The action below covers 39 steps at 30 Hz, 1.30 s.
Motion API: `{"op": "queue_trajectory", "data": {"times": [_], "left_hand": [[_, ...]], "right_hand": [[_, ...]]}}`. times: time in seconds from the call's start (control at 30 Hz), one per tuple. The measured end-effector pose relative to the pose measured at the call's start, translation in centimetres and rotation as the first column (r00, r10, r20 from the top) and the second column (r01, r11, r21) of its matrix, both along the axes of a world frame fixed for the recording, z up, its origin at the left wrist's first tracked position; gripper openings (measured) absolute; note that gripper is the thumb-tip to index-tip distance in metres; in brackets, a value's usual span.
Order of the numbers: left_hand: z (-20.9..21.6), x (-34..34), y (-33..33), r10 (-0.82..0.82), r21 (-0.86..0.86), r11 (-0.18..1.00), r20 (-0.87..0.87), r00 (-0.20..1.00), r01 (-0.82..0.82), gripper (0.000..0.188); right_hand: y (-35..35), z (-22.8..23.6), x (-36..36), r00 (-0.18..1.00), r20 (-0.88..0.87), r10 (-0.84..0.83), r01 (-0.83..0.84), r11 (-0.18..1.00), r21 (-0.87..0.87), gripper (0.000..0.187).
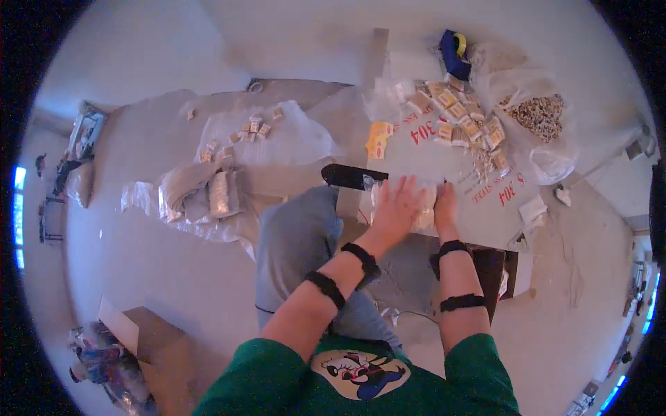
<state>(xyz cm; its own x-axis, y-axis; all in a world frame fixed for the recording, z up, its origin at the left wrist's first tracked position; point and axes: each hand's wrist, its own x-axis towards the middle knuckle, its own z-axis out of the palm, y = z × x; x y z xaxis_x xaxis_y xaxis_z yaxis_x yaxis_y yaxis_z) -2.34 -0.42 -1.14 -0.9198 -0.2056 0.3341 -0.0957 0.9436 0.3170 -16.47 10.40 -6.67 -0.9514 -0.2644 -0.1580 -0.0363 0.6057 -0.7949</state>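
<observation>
Left hand [397,208] flat, fingers spread, pressing clear plastic bag [402,202] on low cardboard-covered table [485,201]. Right hand [445,206] just beside, on same bag's right end; finger state impossible to tell. Small yellow packets [461,114] further back.

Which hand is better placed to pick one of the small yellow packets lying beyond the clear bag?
Probably the right hand. It rests at the clear bag's right end, nearer the yellow packets. The left hand lies spread flat on the bag, holding it.
</observation>
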Motion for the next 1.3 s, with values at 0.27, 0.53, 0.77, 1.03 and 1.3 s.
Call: {"op": "queue_trajectory", "data": {"times": [0.27,0.53,0.77,1.03,1.3], "left_hand": [[-1.6,5.2,-4.7,0.471,0.554,0.762,-0.117,0.874,-0.336,0.034],[-0.8,5.4,-3.9,0.272,0.239,0.927,0.105,0.957,-0.289,0.050],[0.0,9.1,-0.5,0.250,0.060,0.956,0.342,0.906,-0.287,0.046],[2.4,6.0,-1.4,0.283,0.016,0.948,0.413,0.865,-0.318,0.044],[1.6,7.6,-1.1,0.248,-0.101,0.969,0.413,0.876,-0.226,0.044]], "right_hand": [[0.2,0.8,0.5,0.986,-0.164,-0.030,0.073,0.961,0.266,0.021],[0.2,1.7,0.9,0.992,-0.123,-0.034,0.066,0.960,0.270,0.022],[0.4,1.4,1.0,0.993,-0.100,-0.064,0.085,0.971,0.223,0.029],[0.1,1.0,0.9,0.989,-0.128,-0.068,0.101,0.955,0.279,0.029],[-0.4,1.3,0.9,0.995,-0.053,-0.082,0.095,0.944,0.318,0.028]]}}
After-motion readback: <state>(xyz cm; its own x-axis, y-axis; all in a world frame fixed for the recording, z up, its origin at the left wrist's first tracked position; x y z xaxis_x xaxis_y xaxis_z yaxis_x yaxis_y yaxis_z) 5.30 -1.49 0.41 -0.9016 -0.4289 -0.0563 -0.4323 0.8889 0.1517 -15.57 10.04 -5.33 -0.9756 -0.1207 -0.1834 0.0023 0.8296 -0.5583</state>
